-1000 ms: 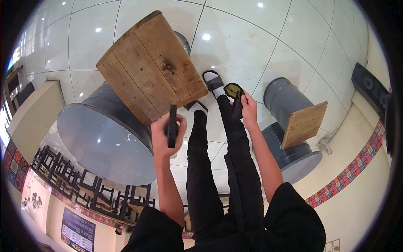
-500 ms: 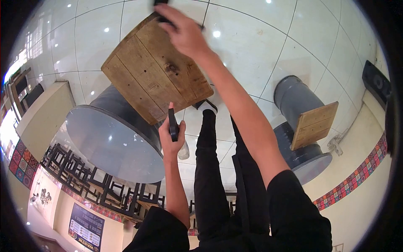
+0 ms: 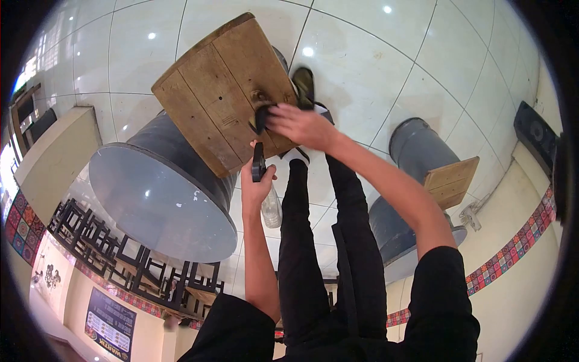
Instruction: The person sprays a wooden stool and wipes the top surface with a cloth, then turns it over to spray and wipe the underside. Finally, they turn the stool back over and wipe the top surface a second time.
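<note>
A plank-built wooden seat or panel point(image 3: 205, 90) with a curved far edge and dark knots lies in front of me, tilted in view. My right hand point(image 3: 301, 128) is over its near right part, fingers closed around a dark cloth point(image 3: 262, 119) that touches the wood; motion blurs the cloth. My left hand point(image 3: 254, 187), near the panel's lower edge, grips a spray bottle with a black trigger head point(image 3: 259, 161). The bottle's clear body point(image 3: 272, 208) hangs below the hand.
A round grey drum table point(image 3: 163, 205) stands to the left. On the right are a grey drum point(image 3: 416, 145) and a smaller wooden panel point(image 3: 452, 181). Black stools point(image 3: 139, 259) are stacked behind. A black speaker point(image 3: 537, 130) is by the right wall.
My right hand has moved with the dark cloth from the panel's far edge to its near right part. My left hand with the spray bottle has shifted slightly up and right.
</note>
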Motion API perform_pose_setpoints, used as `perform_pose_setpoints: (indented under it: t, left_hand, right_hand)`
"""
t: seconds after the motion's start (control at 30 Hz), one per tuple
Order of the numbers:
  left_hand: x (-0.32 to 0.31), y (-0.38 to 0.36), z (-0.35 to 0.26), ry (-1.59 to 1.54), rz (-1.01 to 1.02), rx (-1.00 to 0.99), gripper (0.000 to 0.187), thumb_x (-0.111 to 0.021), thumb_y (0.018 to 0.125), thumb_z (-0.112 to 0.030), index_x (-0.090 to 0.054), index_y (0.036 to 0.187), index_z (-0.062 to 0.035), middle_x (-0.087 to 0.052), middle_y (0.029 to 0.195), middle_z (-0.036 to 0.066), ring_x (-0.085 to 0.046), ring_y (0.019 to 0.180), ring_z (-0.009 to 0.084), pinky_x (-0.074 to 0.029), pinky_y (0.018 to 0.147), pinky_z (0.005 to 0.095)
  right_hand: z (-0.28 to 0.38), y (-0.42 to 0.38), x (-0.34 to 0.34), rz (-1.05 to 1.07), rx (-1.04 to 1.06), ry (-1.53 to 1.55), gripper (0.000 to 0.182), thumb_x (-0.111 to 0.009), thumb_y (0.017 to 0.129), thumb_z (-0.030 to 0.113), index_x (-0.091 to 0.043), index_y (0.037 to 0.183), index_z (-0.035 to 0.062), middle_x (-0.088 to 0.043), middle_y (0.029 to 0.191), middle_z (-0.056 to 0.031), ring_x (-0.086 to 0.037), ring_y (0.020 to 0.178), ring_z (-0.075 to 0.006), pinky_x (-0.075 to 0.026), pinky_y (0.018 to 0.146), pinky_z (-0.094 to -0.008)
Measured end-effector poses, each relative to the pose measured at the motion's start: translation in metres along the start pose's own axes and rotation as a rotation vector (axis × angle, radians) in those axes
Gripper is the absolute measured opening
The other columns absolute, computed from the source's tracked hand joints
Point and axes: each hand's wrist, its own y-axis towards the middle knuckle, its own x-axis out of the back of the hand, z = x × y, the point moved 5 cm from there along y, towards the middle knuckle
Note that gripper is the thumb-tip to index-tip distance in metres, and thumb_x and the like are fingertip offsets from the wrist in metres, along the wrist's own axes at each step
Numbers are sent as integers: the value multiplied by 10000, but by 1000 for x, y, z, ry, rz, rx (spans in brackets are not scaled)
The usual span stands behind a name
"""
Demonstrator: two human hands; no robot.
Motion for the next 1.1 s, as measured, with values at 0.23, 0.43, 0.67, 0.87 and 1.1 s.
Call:
perform_pose_setpoints:
  t: [0.23,0.43,0.67,0.87,1.1]
  left_hand:
    - [0,2,-7,8,52,19,432,-638,802,-4,-583,1225,62,-532,644,18,-561,557,94,-501,541,270]
    - [-2,1,3,76,51,-6,492,-625,779,4,-567,1265,41,-519,641,25,-547,554,102,-490,557,274]
    - [-3,3,10,96,8,-203,193,-648,787,-33,-603,955,50,-570,670,38,-586,608,128,-467,595,281]
    - [-1,3,-3,31,83,-19,217,-650,784,-50,-609,970,54,-578,663,40,-584,608,129,-446,604,287]
    - [3,5,5,128,125,-33,471,-614,772,-7,-509,1231,-19,-599,729,49,-576,621,116,-478,618,276]
  right_hand:
    - [26,-40,-3,-292,-590,271,462,-488,846,-35,-608,1282,58,-581,1356,-71,-477,1331,-272,-386,1122,-412]
    - [-27,31,7,-769,-925,256,408,-490,891,-85,-594,1269,29,-586,1327,-153,-552,1223,-365,-496,951,-387]
    - [-125,139,32,-669,-656,381,415,-487,886,13,-550,1294,-24,-573,1298,-228,-584,1123,-397,-499,947,-432]
    - [-79,49,18,-466,-547,250,529,-504,805,-78,-564,1313,53,-549,1356,-183,-612,1089,-373,-522,916,-416]
    - [46,-78,-6,-296,-870,278,521,-502,829,-100,-566,1324,50,-523,1397,-169,-612,1137,-346,-536,901,-381]
